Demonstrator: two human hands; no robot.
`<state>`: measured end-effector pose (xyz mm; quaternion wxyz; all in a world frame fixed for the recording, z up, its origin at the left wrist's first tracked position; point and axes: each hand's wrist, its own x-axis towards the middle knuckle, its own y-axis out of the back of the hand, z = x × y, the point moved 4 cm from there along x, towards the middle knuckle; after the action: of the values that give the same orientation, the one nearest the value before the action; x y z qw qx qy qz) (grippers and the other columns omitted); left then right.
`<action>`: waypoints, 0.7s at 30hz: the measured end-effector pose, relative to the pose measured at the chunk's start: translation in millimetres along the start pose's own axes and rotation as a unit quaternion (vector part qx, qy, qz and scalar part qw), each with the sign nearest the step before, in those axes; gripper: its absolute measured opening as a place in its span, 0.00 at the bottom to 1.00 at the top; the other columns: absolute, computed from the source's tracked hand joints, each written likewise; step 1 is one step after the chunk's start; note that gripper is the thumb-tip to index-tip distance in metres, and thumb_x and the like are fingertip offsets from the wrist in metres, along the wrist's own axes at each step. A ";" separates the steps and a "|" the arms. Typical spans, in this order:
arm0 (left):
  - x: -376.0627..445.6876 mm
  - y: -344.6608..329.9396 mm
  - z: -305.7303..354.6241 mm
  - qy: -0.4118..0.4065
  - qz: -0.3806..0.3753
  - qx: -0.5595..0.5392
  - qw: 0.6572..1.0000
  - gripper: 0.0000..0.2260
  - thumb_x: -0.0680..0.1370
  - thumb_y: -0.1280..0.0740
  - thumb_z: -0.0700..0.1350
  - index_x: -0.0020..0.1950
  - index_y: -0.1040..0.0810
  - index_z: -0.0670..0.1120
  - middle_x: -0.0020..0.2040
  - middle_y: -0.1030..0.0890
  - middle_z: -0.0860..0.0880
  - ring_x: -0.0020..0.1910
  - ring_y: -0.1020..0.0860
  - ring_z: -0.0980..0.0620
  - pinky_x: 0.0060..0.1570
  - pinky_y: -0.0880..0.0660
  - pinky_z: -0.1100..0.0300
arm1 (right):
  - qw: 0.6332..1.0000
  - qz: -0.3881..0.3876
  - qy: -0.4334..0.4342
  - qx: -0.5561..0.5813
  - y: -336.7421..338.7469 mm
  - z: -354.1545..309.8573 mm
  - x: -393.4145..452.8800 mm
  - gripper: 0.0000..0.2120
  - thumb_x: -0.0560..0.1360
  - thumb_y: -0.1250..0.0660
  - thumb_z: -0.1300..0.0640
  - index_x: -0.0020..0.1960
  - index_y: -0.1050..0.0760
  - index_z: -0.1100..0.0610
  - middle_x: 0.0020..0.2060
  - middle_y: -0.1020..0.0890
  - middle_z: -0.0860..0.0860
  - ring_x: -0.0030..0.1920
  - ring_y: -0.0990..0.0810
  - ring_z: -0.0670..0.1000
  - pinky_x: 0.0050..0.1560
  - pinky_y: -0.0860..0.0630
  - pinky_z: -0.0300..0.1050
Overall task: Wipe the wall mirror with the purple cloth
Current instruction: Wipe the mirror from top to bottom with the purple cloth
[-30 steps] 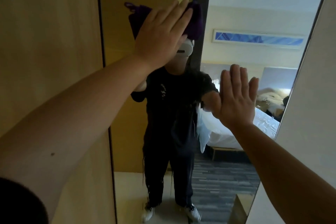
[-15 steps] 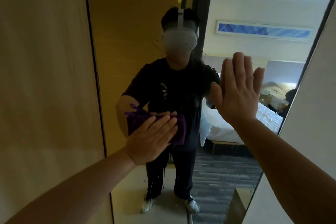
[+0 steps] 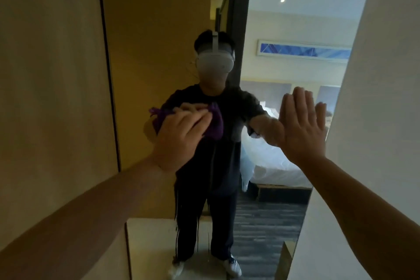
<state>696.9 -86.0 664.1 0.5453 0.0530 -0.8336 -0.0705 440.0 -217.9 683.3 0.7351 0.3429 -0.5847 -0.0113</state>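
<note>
The tall wall mirror (image 3: 163,29) fills the middle of the head view, between a wooden panel and a white wall. My left hand (image 3: 179,138) presses the purple cloth (image 3: 216,127) against the glass at chest height; the cloth bunches out past my fingertips. My right hand (image 3: 300,127) lies flat on the mirror near its right edge, fingers up and spread, holding nothing. The glass reflects a person in dark clothes with a white headset.
A wooden wall panel (image 3: 50,98) borders the mirror on the left. A white wall (image 3: 375,120) juts out on the right. The reflection shows a bed with white sheets, a grey striped carpet and a pale floor ledge.
My left hand swept the cloth down the glass from head height to waist height, then came back up a little to chest height. My right hand stayed flat on the mirror.
</note>
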 end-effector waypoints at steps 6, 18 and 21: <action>170.2 16.8 -35.0 0.007 0.086 0.062 0.994 0.19 0.79 0.32 0.43 0.69 0.27 0.41 0.64 0.22 0.42 0.59 0.24 0.40 0.60 0.29 0.48 | 1.000 0.013 0.017 -0.018 -14.9 5.5 1.6 0.34 0.83 0.49 0.41 0.80 0.58 0.56 0.79 0.57 0.56 0.80 0.59 0.58 0.78 0.58 0.64; 133.7 -32.2 19.5 -0.033 -0.046 0.080 0.995 0.22 0.85 0.45 0.53 0.77 0.35 0.44 0.77 0.35 0.44 0.77 0.37 0.43 0.75 0.42 0.44 | 0.997 0.071 0.039 0.011 -22.5 8.2 3.0 0.34 0.81 0.49 0.42 0.80 0.57 0.56 0.79 0.57 0.54 0.80 0.59 0.57 0.77 0.55 0.66; 60.8 -46.5 51.4 -0.071 -0.067 0.077 0.992 0.22 0.85 0.44 0.52 0.77 0.35 0.43 0.77 0.34 0.43 0.76 0.36 0.42 0.74 0.38 0.44 | 0.995 0.083 0.043 0.020 -23.8 10.1 2.3 0.32 0.82 0.52 0.42 0.80 0.57 0.56 0.79 0.56 0.54 0.80 0.59 0.56 0.77 0.55 0.66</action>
<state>626.1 -138.7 690.5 0.4731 0.1450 -0.8678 -0.0461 441.1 -242.0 673.8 0.7512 0.3077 -0.5789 0.0760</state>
